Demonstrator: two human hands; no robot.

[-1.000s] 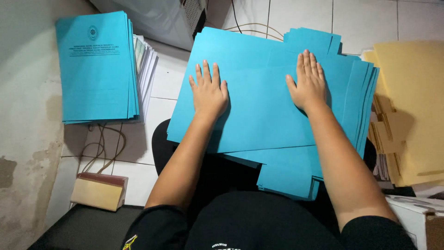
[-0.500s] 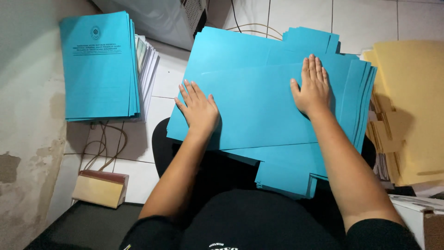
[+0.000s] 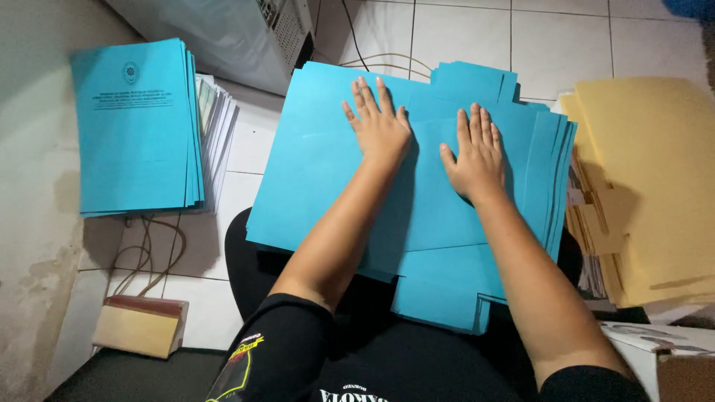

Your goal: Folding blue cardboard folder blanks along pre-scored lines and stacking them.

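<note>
The floor (image 3: 566, 45) is white tile with dark grout lines, running up to a stained, greyish wall on the left. Near that wall a stack of printed blue booklets (image 3: 138, 126) lies flat on the tiles, resting on a fanned pile of white papers (image 3: 217, 123). Below it, a loop of thin cables (image 3: 145, 257) trails across the tile, and a small tan block (image 3: 140, 326) sits just beside a dark mat (image 3: 126, 376). At the top, a grey-white machine casing (image 3: 231, 37) stands on the floor, with cords (image 3: 387, 59) curling away from it. On the right, a thick heap of yellow folders (image 3: 655, 179) rests on the tiles.
</note>
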